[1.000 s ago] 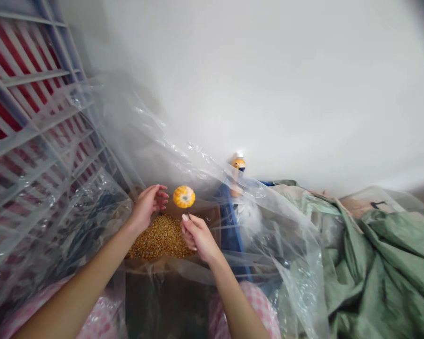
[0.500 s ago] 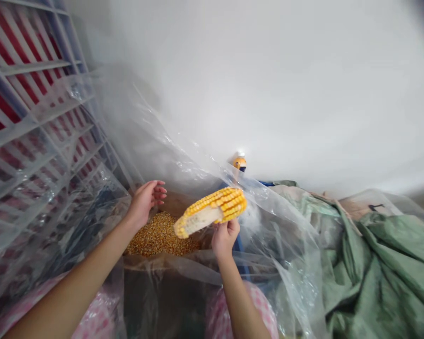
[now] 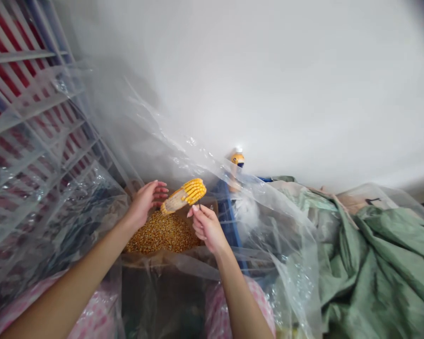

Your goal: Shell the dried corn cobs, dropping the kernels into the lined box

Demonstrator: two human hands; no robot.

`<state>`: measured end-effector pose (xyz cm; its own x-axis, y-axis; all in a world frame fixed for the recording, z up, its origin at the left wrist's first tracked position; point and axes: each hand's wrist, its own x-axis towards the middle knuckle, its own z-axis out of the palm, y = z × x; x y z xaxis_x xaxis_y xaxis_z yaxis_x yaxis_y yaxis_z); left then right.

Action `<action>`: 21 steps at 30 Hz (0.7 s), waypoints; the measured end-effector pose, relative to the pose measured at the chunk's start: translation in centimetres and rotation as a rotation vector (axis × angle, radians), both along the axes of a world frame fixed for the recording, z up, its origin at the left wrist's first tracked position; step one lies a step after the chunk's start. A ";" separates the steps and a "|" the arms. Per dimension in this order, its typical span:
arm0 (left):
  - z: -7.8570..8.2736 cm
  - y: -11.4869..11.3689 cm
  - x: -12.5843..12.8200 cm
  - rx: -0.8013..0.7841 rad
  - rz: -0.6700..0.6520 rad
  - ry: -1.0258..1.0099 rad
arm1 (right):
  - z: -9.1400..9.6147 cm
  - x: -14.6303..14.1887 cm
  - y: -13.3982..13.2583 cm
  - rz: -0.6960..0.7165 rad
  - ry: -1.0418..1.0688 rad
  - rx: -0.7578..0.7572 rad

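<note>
A partly stripped corn cob [image 3: 183, 195] hangs over the grain, with yellow kernels on its upper end and pale bare cob toward the lower end. My right hand [image 3: 207, 228] pinches a thin dark stem or pin at the cob's side. My left hand [image 3: 144, 202] stands open just left of the cob, its fingers close to the bare end, apparently without touching. Below both hands lies a heap of loose corn kernels [image 3: 162, 233] inside a brown cardboard box [image 3: 162, 259].
Clear plastic sheeting [image 3: 155, 136] drapes across the left and over the box front. A white-and-red rack [image 3: 24, 94] stands at the left. Behind are a blue crate [image 3: 226, 212] and a bottle with an orange label [image 3: 237, 160]. Green tarp [image 3: 378, 268] is heaped at the right.
The cob has swung from a broad sideways view to a smaller, tilted one and moved left, between my hands. My right hand moved left and turned. My left hand stayed nearly still.
</note>
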<state>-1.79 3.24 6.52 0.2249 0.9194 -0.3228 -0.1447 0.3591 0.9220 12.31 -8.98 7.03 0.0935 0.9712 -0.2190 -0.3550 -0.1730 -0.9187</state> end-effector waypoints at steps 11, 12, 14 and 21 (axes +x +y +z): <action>-0.1 -0.9 0.2 0.589 -0.292 -0.020 | 0.1 1.4 -0.4 -0.202 -0.549 0.315; -0.2 -1.2 0.2 0.637 -0.352 -0.023 | 0.0 1.2 -0.3 -0.189 -0.568 0.302; -0.7 -1.6 0.4 0.649 -0.416 -0.028 | -0.1 0.8 -0.2 -0.147 -0.604 0.272; -2.8 -1.8 2.3 0.227 -0.153 -0.014 | -1.3 -1.3 0.1 -0.163 -0.962 0.150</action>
